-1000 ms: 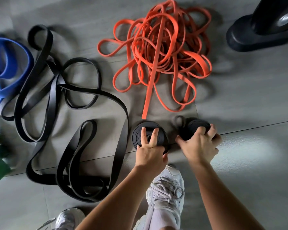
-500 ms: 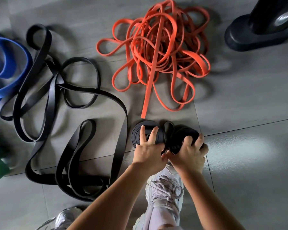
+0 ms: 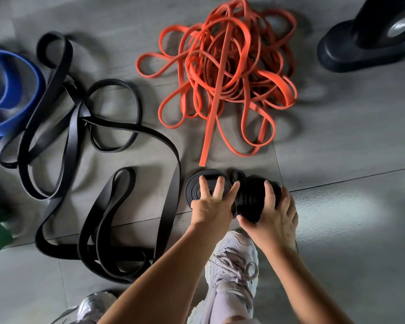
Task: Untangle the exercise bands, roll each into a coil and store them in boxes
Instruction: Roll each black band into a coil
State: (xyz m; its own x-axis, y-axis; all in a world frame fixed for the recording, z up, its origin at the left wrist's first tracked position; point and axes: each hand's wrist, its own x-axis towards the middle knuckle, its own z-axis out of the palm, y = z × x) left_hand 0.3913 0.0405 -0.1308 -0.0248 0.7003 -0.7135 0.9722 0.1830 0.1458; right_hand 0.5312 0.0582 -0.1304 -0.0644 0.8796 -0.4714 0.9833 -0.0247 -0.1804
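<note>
Tile floor, flat blk coil, domed coil

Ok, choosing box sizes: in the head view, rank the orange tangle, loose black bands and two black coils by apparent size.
1. Loose black bands
2. Orange tangle
3. Flat coil and gripped coil: they look alike, both partly hidden, so unranked.

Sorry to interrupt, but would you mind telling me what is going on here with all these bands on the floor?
A person is coiling black bands on the floor. The left hand presses on a flat black coil, while the right hand grips a second black coil beside it. Loose black bands, an orange tangle and a blue band lie unrolled.
</note>
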